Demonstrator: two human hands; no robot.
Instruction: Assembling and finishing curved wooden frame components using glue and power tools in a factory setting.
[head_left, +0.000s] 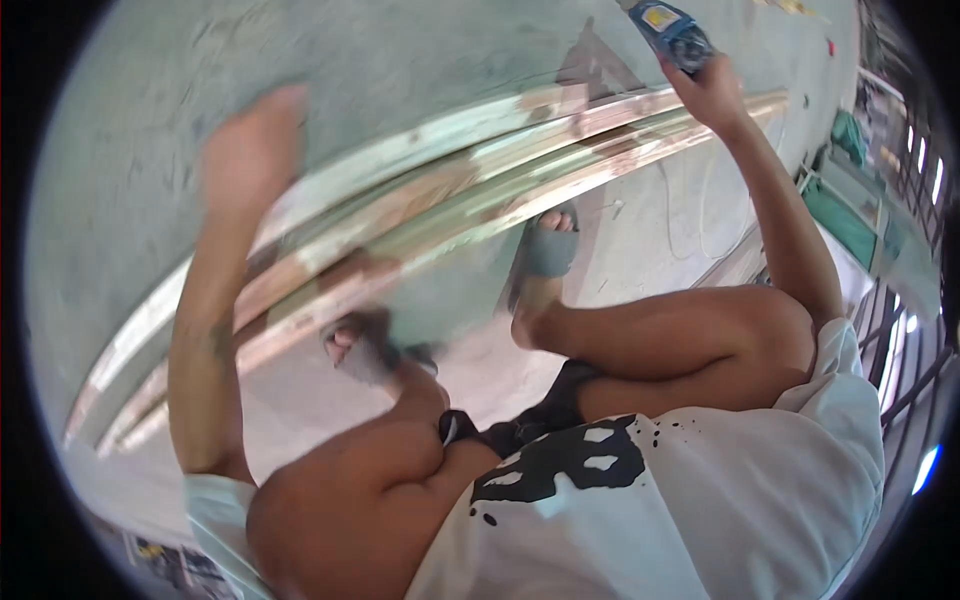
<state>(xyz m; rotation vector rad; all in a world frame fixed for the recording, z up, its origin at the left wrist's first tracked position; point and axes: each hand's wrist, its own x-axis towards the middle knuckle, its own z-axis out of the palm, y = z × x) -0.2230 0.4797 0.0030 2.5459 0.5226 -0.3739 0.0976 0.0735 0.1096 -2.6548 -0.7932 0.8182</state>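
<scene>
Long pale wooden strips [440,205] lie side by side on the floor, running from lower left to upper right across my front. My right hand [712,92] is closed around a dark blue, bottle-shaped object [668,30] with a yellow label, beyond the strips' right end. What exactly it is I cannot make out. On the left, my left hand [255,150] hangs beyond the strips, smeared by motion. Its fingers are too blurred to read, and I see nothing in it.
I squat with my sandalled feet [550,245] on the near side of the strips. A thin pale cord [672,215] curves over the floor [640,230] at right. Farther right stand a green-sided frame [843,212] and dark bars [900,370]. A small yellow item [790,7] lies at the far right.
</scene>
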